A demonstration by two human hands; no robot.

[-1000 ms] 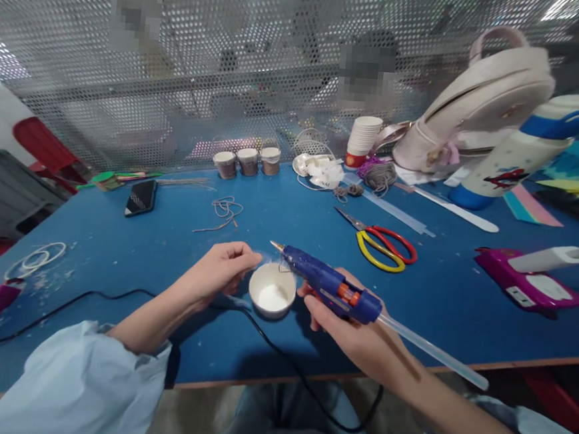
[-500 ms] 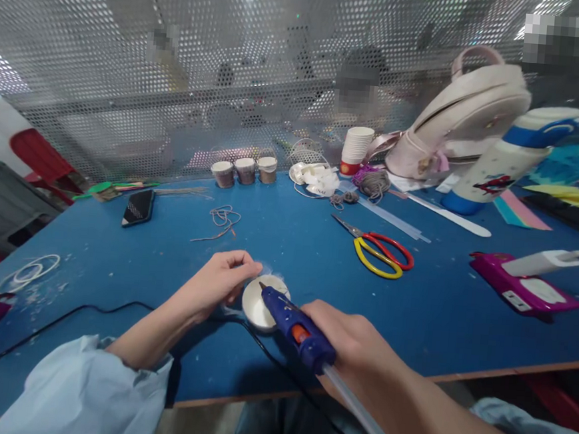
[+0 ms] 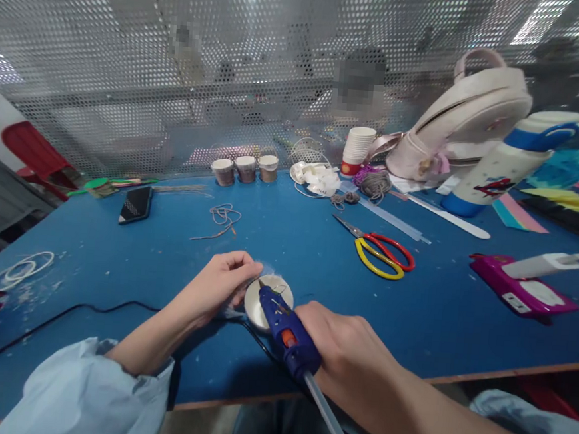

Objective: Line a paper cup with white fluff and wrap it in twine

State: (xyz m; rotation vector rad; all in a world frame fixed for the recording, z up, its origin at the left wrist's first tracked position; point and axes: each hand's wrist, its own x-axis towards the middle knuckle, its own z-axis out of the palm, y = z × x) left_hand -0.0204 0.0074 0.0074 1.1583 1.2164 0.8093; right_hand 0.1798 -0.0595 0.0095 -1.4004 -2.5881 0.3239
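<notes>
Blue, our one glue gun (image 3: 287, 337) sits in our right hand (image 3: 333, 334), fingers closed around it, its tip at the mouth of one white cup (image 3: 253, 308) near the front edge of the counter (image 3: 166, 254). Our left hand (image 3: 227, 280) presses its fingers together beside the cup's rim; we cannot tell what they pinch. Beyond, we count three small tubs (image 3: 245, 171), one phone (image 3: 136, 205), one pair of scissors (image 3: 379, 254).

On the table (image 3: 298, 238), a hand can pass between the scissors (image 3: 361, 237) and the near edge, to the right of the right hand (image 3: 333, 334). Another way lies between the grey cord (image 3: 225, 220) and the scissors, beyond the white cup (image 3: 255, 306). The left hand (image 3: 224, 277) blocks the cup's left side; the glue gun (image 3: 287, 334) covers part of its opening. Toward the far edge, three buckets (image 3: 245, 171) and a tall bottle (image 3: 498, 176) make obstacles.
</notes>
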